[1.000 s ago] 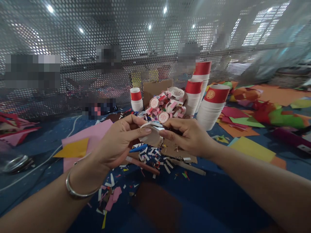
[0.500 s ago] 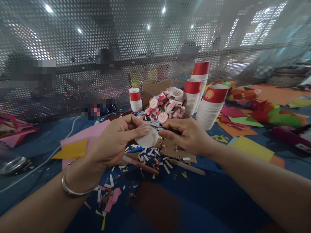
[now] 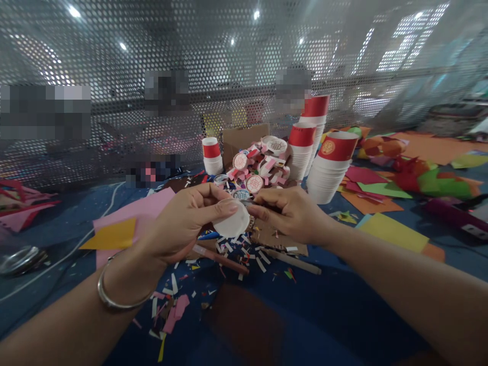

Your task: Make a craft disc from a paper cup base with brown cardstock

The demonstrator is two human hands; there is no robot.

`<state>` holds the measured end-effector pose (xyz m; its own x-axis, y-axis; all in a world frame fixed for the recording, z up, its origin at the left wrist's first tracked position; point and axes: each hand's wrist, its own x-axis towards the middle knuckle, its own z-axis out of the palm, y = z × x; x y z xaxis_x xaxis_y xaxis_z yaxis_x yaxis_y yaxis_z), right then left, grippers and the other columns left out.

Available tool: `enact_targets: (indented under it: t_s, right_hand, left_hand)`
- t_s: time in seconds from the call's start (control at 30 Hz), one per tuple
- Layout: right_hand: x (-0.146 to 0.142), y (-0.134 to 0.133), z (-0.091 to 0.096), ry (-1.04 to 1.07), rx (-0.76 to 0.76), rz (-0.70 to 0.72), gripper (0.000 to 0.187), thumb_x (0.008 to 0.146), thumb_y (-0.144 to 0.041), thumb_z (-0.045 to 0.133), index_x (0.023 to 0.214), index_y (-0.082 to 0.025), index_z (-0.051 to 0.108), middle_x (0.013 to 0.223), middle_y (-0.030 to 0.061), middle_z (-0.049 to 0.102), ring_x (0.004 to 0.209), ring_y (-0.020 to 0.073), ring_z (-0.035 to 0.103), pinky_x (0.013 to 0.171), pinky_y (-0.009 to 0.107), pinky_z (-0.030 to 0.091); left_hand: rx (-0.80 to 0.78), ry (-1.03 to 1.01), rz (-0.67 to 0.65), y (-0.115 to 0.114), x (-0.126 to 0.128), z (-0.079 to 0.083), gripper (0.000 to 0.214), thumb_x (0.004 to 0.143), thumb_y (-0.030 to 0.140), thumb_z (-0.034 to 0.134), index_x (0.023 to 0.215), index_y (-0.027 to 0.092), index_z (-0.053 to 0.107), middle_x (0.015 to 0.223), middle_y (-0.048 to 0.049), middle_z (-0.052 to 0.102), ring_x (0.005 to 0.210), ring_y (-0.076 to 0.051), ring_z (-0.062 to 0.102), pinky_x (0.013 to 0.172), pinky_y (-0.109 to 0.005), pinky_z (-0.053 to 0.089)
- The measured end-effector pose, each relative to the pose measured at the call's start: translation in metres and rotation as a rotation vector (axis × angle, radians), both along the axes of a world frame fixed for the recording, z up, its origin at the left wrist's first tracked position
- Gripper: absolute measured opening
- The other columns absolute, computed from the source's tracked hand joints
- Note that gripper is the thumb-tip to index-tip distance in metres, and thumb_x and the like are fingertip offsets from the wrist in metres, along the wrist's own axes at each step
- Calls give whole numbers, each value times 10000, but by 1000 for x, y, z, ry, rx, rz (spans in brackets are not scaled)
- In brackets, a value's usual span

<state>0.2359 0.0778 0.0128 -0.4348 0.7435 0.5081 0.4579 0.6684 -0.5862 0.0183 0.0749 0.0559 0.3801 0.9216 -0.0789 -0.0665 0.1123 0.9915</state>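
1 person at work, 2 bare hands in view, clock read from the white disc (image 3: 232,221), which is held up approx. mid-view, between them. L hand (image 3: 186,213) at 9 o'clock: thumb + fingers clamped on the disc's upper L edge; 1 silver bangle (image 3: 124,306) on that wrist. R hand (image 3: 293,213) at 3 o'clock: thumb + forefinger close together by the disc's R edge; can't tell whether they grip it or a small pc there. Just beyond, at abt 1, 1 blue-printed disc (image 3: 241,195); can't tell if held or lying. Pile of discs w/ pink paper pcs (image 3: 263,165) at 1, too jumbled for a full count; 3 red-printed faces show. 4 stacks of red-and-white cups in all: 1 small stack (image 3: 212,157) at 11, 3 bigger stacks (image 3: 330,170) around 2; cups per stack uncountable. 1 upright cardboard pc (image 3: 242,137) at 12, behind the pile. 2 sticks on the blue surface: 1 reddish-brown stick (image 3: 224,261) at 6, 1 greyish stick (image 3: 295,261) at 4. 1 pink sheet (image 3: 158,200) at 9 w/ 1 orange-yellow sheet (image 3: 110,236) on top. Scraps (image 3: 177,311) at 7, too many to count.
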Motion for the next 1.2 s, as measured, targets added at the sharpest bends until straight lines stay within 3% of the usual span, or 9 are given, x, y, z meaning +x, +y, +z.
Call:
enact_targets:
  t_s: [0.23,0.47,0.6,0.73,0.93,1.1,1.2]
  right_hand:
    - [1,5,-1,133,-74,-150,468,953,-581,608,720,-183,528,582,-59,365,547,91,313,509,266,228]
    - [-6,0,0,353,-244,-3,484,889,-622,677,743,-187,523,639,-57,367,574,92,314,512,261,243]
    - [-10,-2,0,362,-250,64,468,851,-577,741,740,-181,517,727,-25,460,674,112,417,591,258,351]
    - [-11,-4,-1,350,-305,121,391,886,-519,711,783,-176,554,727,-17,514,647,110,443,575,256,367]
    - [-8,-4,-2,330,-233,56,242,886,-373,691,821,-160,594,698,-27,507,600,96,407,522,245,320]
    - [-7,1,-7,121,-223,23,240,902,-352,622,750,-170,584,658,-24,489,603,111,414,538,262,318]
    - [-8,1,-12,14,-222,12,159,859,-301,644,773,-173,605,699,2,572,640,136,501,589,281,376]
  left_hand:
    - [-2,8,77,3,1,0,180,766,144,840,774,146,660,693,12,706,581,-94,643,564,-186,520]
    - [-25,10,28,0,5,-1,181,774,150,825,742,151,647,655,10,693,543,-88,614,538,-184,501]
    - [-65,22,-63,-2,4,-5,197,771,201,839,796,180,645,640,20,688,532,-114,633,504,-202,515]
    - [-57,49,-109,-2,3,-9,190,775,202,840,847,193,664,701,17,710,589,-118,665,546,-205,536]
    - [145,102,40,3,-3,2,149,767,161,815,760,178,667,680,19,688,589,-105,633,560,-193,499]
    - [391,377,-71,5,-11,13,108,783,220,819,763,172,724,674,-11,684,613,-128,626,542,-199,458]
    - [485,324,79,-1,-12,24,94,804,187,798,781,159,712,688,10,706,628,-110,629,584,-190,477]
